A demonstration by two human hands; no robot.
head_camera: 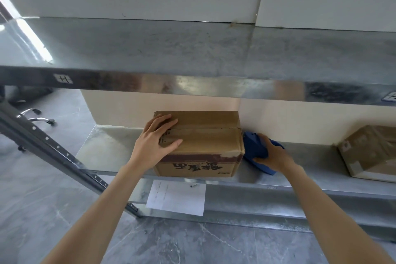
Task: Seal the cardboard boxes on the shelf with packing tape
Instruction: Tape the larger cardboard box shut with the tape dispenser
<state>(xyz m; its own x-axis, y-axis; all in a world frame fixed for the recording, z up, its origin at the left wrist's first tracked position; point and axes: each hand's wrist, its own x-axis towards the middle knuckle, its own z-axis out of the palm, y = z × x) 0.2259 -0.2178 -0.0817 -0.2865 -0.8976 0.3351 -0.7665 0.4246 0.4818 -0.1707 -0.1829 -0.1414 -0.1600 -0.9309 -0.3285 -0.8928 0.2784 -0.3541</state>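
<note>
The cardboard box [205,137] is sitting on the shelf [102,148], its seam running left to right. I am pressing its left end with my left hand [158,137], fingers [167,124] spread; my right hand [276,155] is gripping the tape dispenser [254,146] just beside the right end.
</note>
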